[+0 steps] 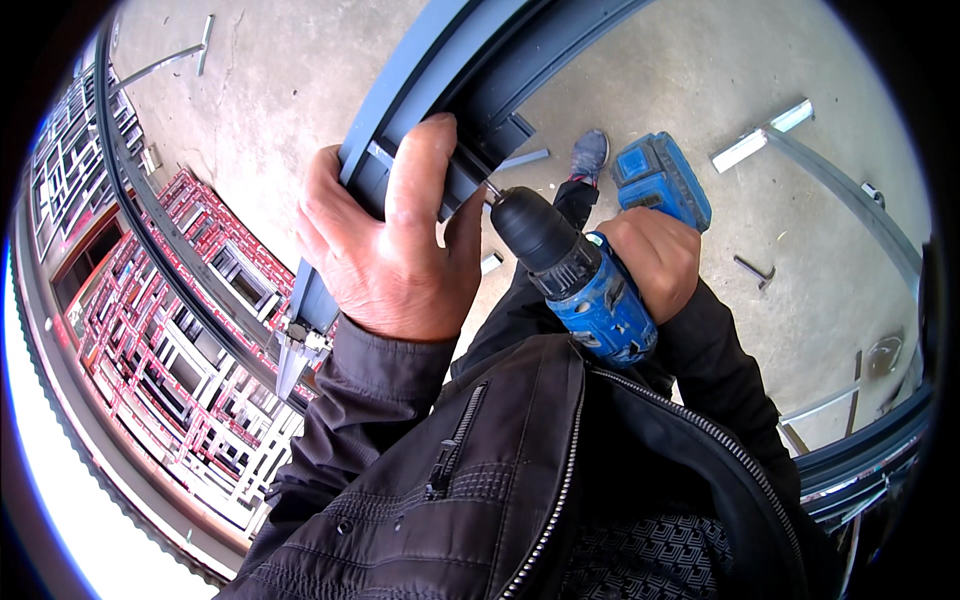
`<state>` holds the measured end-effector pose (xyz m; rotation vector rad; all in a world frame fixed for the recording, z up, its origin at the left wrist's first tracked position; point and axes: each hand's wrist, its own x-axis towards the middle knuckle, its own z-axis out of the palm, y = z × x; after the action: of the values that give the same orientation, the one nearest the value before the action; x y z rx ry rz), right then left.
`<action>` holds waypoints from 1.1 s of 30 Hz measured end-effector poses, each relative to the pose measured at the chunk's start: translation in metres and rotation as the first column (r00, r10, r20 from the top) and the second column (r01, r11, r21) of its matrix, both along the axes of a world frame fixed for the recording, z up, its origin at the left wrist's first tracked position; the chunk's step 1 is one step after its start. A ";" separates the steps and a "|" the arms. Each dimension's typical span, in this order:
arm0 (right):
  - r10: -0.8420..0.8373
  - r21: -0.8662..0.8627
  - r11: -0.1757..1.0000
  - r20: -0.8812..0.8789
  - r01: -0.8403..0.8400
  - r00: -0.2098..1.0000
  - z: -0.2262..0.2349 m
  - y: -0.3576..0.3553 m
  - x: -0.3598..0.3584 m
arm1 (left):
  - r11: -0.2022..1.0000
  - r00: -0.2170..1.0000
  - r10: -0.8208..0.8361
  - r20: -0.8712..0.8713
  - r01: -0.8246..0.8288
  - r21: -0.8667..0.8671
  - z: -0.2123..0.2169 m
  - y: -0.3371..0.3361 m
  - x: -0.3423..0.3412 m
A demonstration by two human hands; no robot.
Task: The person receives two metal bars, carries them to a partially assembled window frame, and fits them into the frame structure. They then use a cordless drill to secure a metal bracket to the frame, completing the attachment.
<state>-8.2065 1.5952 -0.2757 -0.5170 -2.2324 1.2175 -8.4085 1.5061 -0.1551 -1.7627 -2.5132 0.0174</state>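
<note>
My right hand (655, 262) is wrapped round the grip of a blue and black cordless drill (603, 312). Its battery (662, 180) sticks out beyond my fist, and the black chuck points up and left. The thin bit (493, 188) meets the end of a dark grey metal profile (430, 75), or comes very close; exact contact cannot be made out. My left hand (395, 235) grips the profile beside the bit, fingers curled over a short dark piece set in its channel. The thumb lies close to the chuck's front, and the fingertips are partly hidden.
Stacks of white and red-wrapped profiles (190, 370) lie to the left, behind a long dark rail (165, 240). A metal stand (765, 135) and a small black tool (752, 270) are on the concrete floor at right. My shoe (590, 155) shows beyond the drill.
</note>
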 end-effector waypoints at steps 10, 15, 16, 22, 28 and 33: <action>-0.007 -0.002 1.000 -0.010 0.007 1.000 -0.001 -0.001 -0.001 | 1.000 1.000 0.016 0.012 -0.015 -0.008 0.002 0.000 0.001; -0.006 0.005 1.000 -0.013 0.006 1.000 -0.001 -0.001 -0.001 | 1.000 1.000 0.022 0.003 -0.022 -0.016 0.002 0.001 0.002; -0.005 0.003 1.000 -0.017 0.005 1.000 -0.001 -0.001 -0.001 | 1.000 1.000 0.020 0.002 -0.020 -0.012 0.002 0.001 0.002; -0.002 0.016 1.000 -0.015 0.003 1.000 -0.003 -0.001 -0.001 | 1.000 0.999 0.017 -0.030 -0.017 -0.001 -0.002 -0.001 0.003; -0.009 0.019 1.000 -0.020 0.009 1.000 -0.004 0.000 0.000 | 0.999 0.997 -0.042 -0.058 0.043 0.014 -0.002 -0.001 0.001; -0.014 0.028 0.999 -0.015 0.014 1.000 -0.004 -0.001 -0.001 | 0.994 0.999 -0.022 0.043 0.017 0.105 -0.005 -0.001 -0.001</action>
<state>-8.2071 1.5941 -0.2801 -0.5103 -2.2270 1.1770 -8.4094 1.5054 -0.1599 -1.7664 -2.4769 -0.1530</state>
